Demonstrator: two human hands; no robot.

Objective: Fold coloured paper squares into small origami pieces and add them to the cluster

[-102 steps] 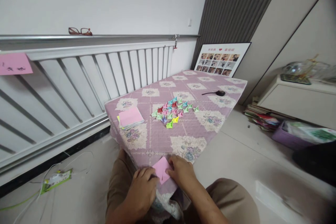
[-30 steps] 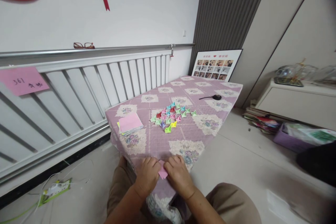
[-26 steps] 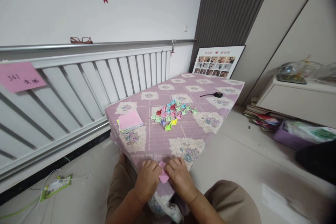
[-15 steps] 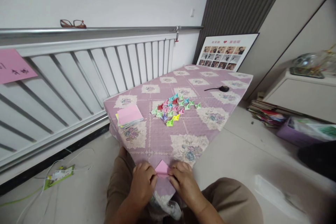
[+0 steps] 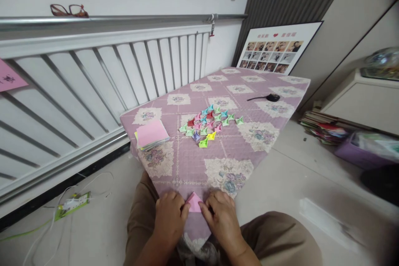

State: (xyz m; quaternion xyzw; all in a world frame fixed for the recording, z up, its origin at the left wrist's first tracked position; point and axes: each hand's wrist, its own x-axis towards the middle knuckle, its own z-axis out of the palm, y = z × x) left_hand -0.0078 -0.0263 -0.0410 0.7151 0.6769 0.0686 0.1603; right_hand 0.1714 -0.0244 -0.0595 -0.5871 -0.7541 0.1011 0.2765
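Between my hands, at the near corner of the table, a pink sheet of paper (image 5: 194, 203) is folded into a triangle with its point away from me. My left hand (image 5: 171, 214) grips its left corner, fingers curled with the thumb on the paper. On the right corner, my right hand (image 5: 220, 213) has its thumb pressed down, its other fingers bent. Farther up the table sits a cluster of small folded paper figures (image 5: 203, 131) in green, pink, blue, red, yellow and purple. A stack of square paper sheets (image 5: 152, 134), pink on top, lies at the left.
A floral purple tablecloth (image 5: 190, 162) covers the table. A black object with a thin tail (image 5: 272, 97) lies at the far right. A white radiator (image 5: 124, 70) runs along the left, glasses (image 5: 69, 10) above it. A power strip (image 5: 72, 204) rests on the floor.
The view has shifted slightly, so the surroundings sit a little differently in it. Both hands stay on the pink folded paper, my right thumb slightly nearer its lower right corner.
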